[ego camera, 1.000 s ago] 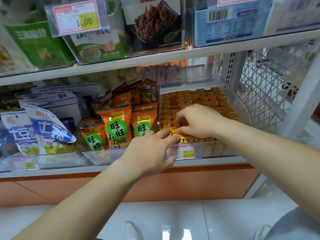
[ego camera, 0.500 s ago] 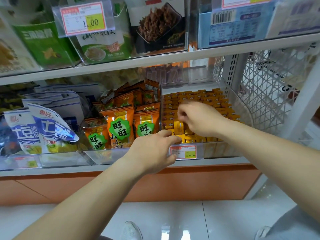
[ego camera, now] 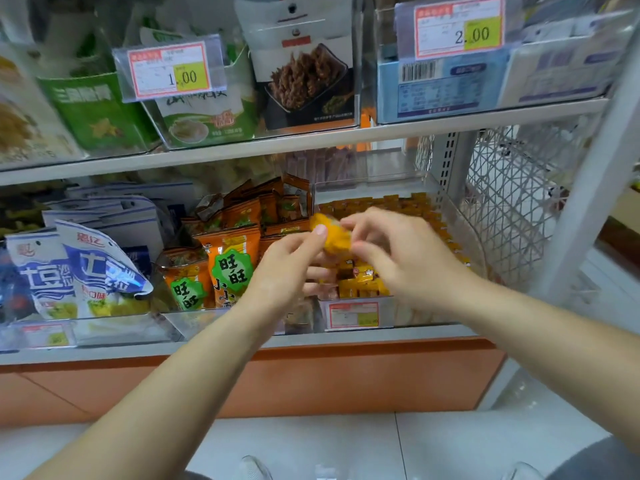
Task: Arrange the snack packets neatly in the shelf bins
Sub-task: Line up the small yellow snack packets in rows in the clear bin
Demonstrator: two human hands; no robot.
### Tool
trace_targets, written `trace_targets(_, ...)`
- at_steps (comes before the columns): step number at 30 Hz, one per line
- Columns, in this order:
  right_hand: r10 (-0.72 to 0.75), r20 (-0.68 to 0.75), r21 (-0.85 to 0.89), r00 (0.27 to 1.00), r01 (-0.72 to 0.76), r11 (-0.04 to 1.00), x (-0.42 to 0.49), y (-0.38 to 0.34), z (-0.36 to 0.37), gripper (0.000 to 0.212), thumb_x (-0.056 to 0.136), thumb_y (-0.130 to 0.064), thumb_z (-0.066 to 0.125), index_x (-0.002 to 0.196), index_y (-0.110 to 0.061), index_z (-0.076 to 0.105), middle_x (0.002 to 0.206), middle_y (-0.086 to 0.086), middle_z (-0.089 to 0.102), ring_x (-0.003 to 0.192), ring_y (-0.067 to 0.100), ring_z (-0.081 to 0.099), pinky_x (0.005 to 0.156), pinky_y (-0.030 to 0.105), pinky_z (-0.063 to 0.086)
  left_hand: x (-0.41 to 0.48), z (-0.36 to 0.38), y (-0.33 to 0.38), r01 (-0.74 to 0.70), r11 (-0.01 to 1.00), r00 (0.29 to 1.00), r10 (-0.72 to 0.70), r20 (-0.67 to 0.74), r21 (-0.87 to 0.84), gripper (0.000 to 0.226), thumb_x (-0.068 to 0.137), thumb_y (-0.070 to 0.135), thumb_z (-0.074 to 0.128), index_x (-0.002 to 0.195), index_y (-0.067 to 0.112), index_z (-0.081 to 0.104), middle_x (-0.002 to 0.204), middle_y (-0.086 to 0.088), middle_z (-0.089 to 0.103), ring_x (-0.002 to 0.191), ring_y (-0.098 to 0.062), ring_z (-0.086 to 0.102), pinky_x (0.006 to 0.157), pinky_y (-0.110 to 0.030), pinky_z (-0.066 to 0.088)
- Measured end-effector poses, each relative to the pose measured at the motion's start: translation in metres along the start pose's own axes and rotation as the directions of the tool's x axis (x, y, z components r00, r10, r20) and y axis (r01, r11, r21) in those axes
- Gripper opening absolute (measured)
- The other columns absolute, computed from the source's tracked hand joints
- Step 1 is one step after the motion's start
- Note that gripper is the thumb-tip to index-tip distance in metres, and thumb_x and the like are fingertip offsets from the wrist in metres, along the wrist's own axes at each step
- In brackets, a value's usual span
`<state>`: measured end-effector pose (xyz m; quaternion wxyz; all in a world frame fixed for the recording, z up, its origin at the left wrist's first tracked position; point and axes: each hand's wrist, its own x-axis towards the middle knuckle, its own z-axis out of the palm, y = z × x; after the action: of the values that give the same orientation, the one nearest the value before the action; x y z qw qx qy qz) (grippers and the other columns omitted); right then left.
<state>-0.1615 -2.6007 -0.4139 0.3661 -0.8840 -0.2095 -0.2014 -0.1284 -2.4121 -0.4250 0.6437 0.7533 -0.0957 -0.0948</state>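
A small yellow snack packet (ego camera: 333,233) is held up in front of the lower shelf, above the clear bin (ego camera: 464,233) full of several small yellow packets (ego camera: 360,275). My left hand (ego camera: 287,271) pinches its left side with thumb and fingers. My right hand (ego camera: 398,258) pinches its right side. To the left, a clear bin (ego camera: 194,323) holds orange packets with green labels (ego camera: 230,265), standing roughly upright.
White and blue snack bags (ego camera: 79,271) fill the left bin. The upper shelf (ego camera: 311,140) carries bins with price tags (ego camera: 169,71) and bagged goods. A white wire mesh panel (ego camera: 509,202) and a shelf post (ego camera: 595,174) stand at the right. Tiled floor lies below.
My right hand lifted a yellow packet out of the right bin. My left hand rose from the bin's front edge and took hold of the packet's other side.
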Motion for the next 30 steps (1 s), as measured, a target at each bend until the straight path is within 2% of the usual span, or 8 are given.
trace_targets(3, -0.030, 0.079, 0.059, 0.996, 0.025, 0.998, -0.003, -0.003, 0.011, 0.012, 0.085, -0.017, 0.077, 0.085, -0.022, 0.066, 0.115, -0.005, 0.065, 0.104, 0.002, 0.062, 0.085, 0.022, 0.057, 0.000, 0.000, -0.004, 0.040, 0.987, 0.998, -0.033, 0.052, -0.158, 0.029, 0.094, 0.026, 0.066, 0.119, 0.011, 0.066, 0.101, -0.013, 0.076, 0.091, -0.028, 0.074, 0.082, -0.040, 0.060)
trace_targets(6, 0.093, -0.070, 0.174, 0.993, -0.080, 0.981, 0.005, 0.005, 0.005, 0.025, 0.077, -0.024, 0.085, 0.091, -0.025, 0.065, 0.097, -0.011, 0.065, 0.086, 0.003, 0.066, 0.071, 0.022, 0.058, 0.003, -0.004, -0.010, 0.034, 0.979, 0.996, -0.018, 0.085, -0.199, 0.027, 0.092, 0.012, 0.067, 0.119, 0.015, 0.065, 0.105, -0.011, 0.075, 0.096, -0.029, 0.073, 0.081, -0.037, 0.060)
trace_targets(9, 0.263, -0.117, 0.247, 0.958, -0.228, 0.942, 0.015, 0.016, 0.005, 0.042, 0.085, -0.036, 0.076, 0.123, -0.030, 0.058, 0.110, -0.011, 0.064, 0.085, 0.005, 0.066, 0.077, 0.026, 0.056, 0.003, -0.004, -0.012, -0.004, 0.984, 0.991, 0.028, 0.134, -0.175, 0.035, 0.092, 0.009, 0.068, 0.125, 0.018, 0.063, 0.106, -0.006, 0.075, 0.102, -0.024, 0.072, 0.087, -0.039, 0.058)
trace_targets(12, 0.332, 0.109, 0.354, 0.937, -0.349, 0.868, 0.021, 0.022, 0.015, 0.043, 0.097, -0.032, 0.062, 0.138, -0.033, 0.050, 0.122, -0.006, 0.063, 0.103, 0.010, 0.065, 0.078, 0.033, 0.059, 0.000, -0.003, -0.011, -0.056, 0.995, 0.984, 0.070, 0.163, -0.087, 0.039, 0.092, 0.009, 0.068, 0.126, 0.026, 0.062, 0.106, 0.003, 0.075, 0.101, -0.017, 0.071, 0.084, -0.035, 0.059)
trace_targets(15, 0.269, 0.058, 0.414, 0.961, -0.269, 0.870, 0.026, 0.025, 0.017, 0.029, 0.092, -0.020, 0.069, 0.117, -0.033, 0.059, 0.100, -0.007, 0.068, 0.091, 0.009, 0.068, 0.071, 0.028, 0.059, 0.001, -0.009, -0.015, -0.184, 0.949, 0.983, 0.177, 0.049, 0.257, 0.038, 0.089, 0.014, 0.072, 0.124, 0.026, 0.062, 0.104, 0.009, 0.073, 0.097, -0.011, 0.070, 0.076, -0.024, 0.058)
trace_targets(19, 0.309, -0.027, 0.258, 0.951, -0.292, 0.921, 0.027, 0.042, 0.012, 0.033, 0.086, -0.023, 0.075, 0.108, -0.035, 0.054, 0.096, -0.007, 0.069, 0.086, 0.008, 0.068, 0.076, 0.028, 0.056, 0.002, -0.020, -0.027, -0.132, 0.674, 0.955, 0.283, -0.089, 0.727, 0.050, 0.085, 0.034, 0.076, 0.130, 0.023, 0.057, 0.115, 0.010, 0.065, 0.101, -0.007, 0.061, 0.090, -0.025, 0.052)
trace_targets(26, 0.160, 0.052, -0.115, 0.986, -0.154, 0.981, 0.023, 0.049, 0.008, 0.036, 0.086, -0.032, 0.075, 0.112, -0.040, 0.051, 0.088, -0.010, 0.068, 0.081, 0.012, 0.067, 0.075, 0.040, 0.058, 0.006, -0.012, -0.048, -0.086, 0.420, 0.940, 0.335, -0.067, 0.903, 0.056, 0.075, 0.069, 0.067, 0.116, 0.033, 0.053, 0.099, 0.011, 0.064, 0.100, -0.014, 0.053, 0.070, -0.035, 0.053)
trace_targets(30, 0.154, 0.299, -0.382, 0.942, -0.029, 0.924, 0.027, 0.044, 0.026, 0.028, 0.089, -0.035, 0.070, 0.117, -0.035, 0.062, 0.107, -0.007, 0.067, 0.095, 0.013, 0.063, 0.082, 0.037, 0.056, 0.011, -0.012, -0.052, -0.086, 0.384, 0.924, 0.376, -0.071, 0.919, 0.059, 0.073, 0.074, 0.064, 0.114, 0.032, 0.053, 0.091, 0.015, 0.064, 0.098, -0.013, 0.051, 0.063, -0.031, 0.048)
